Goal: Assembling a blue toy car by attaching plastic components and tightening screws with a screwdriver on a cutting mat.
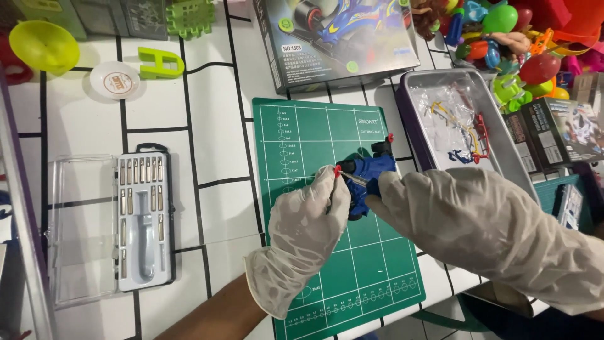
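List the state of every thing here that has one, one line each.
Screwdriver set case: open, clear lid folded out flat, bits in their slots.
Blue toy car: on the green cutting mat, held.
Left hand: gloved, gripping the car.
Right hand: gloved, on the car.
Metal tray: holds a bag of small parts.
Model car box: lid on.

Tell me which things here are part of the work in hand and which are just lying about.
In use: left hand, right hand, blue toy car, screwdriver, cutting mat.

Lying about: bit set, metal tray, kit box, white dish, green letter, toy pile.
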